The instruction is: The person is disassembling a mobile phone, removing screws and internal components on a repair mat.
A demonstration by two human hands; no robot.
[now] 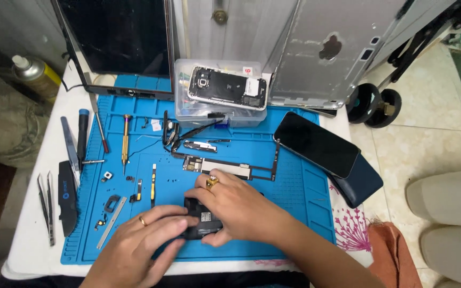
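A small black phone body with its back off lies near the front edge of the blue work mat. My left hand, with a ring on one finger, grips its left end. My right hand, wearing a gold ring, covers its right end and presses down on it. A long circuit board with a flex cable lies just beyond my hands.
A gold screwdriver, tweezers, pry tools and small parts lie at the left. A clear box holds an opened phone. A black phone sits at the right on a dark case. Behind stand a dark screen and a silver tablet shell.
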